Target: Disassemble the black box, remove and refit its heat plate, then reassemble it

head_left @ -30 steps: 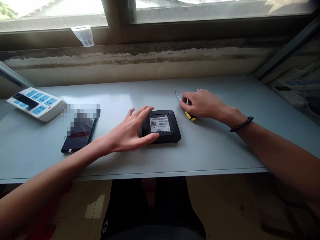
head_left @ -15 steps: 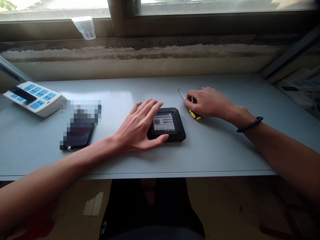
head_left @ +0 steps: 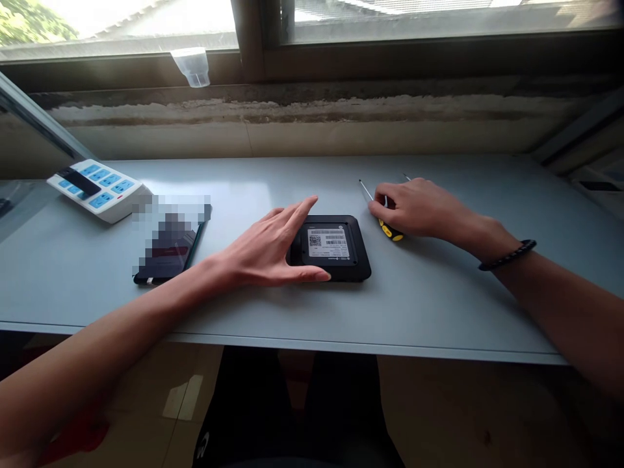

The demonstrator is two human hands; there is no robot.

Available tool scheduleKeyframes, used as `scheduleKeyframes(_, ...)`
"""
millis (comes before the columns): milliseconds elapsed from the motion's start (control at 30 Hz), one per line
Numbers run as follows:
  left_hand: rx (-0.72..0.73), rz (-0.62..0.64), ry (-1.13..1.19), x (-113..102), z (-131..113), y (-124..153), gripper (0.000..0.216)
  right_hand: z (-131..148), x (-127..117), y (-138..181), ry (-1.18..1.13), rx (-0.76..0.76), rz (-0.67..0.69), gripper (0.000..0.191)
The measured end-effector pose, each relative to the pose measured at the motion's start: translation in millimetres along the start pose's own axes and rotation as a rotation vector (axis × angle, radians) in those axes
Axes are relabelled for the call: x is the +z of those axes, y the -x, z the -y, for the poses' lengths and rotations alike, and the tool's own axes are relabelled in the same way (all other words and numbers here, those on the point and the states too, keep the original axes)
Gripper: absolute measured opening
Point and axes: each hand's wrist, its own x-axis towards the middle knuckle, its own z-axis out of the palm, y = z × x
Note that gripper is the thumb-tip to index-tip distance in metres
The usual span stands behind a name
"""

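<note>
A flat black device [head_left: 336, 250] with a white barcode label lies bottom-up in the middle of the grey table [head_left: 312, 312]. My left hand [head_left: 273, 250] rests on its left edge, fingers stretched out and thumb along its front side. My right hand [head_left: 419, 208] lies just right of the device, fingers curled over a small screwdriver [head_left: 387, 229] with a yellow-and-black handle. Its thin metal shaft [head_left: 365, 189] pokes out to the far left of the hand. A second thin tip [head_left: 406, 176] shows behind the knuckles. A dark bead bracelet [head_left: 507, 255] circles my right wrist.
A dark phone [head_left: 168, 250], partly blurred, lies left of the device. A white power strip [head_left: 97, 188] with blue sockets sits at the far left. A clear plastic cup [head_left: 192, 65] stands on the window ledge. My legs are below the table's front edge.
The view has shifted a little, so everything sits further right in the picture. My left hand has closed in on the device's left edge; my right hand stays on the screwdriver.
</note>
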Motion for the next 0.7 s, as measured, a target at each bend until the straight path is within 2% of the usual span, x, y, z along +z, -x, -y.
scheduleKeyframes(167, 0.033, 0.064, 0.041, -2.7, 3.7, 1.6, 0.13, -0.2, 0.5, -0.2, -0.015, -0.004, -0.005, 0.026)
scheduleKeyframes(467, -0.009, 0.162, -0.143, -16.9, 4.3, 1.9, 0.137, 0.8, 0.9, 0.0, -0.004, 0.012, -0.001, 0.026)
scheduleKeyframes(700, 0.086, 0.202, -0.22, -21.2, 7.1, 4.7, 0.137, 1.9, 1.1, 0.5, 0.001, 0.011, 0.001, 0.027)
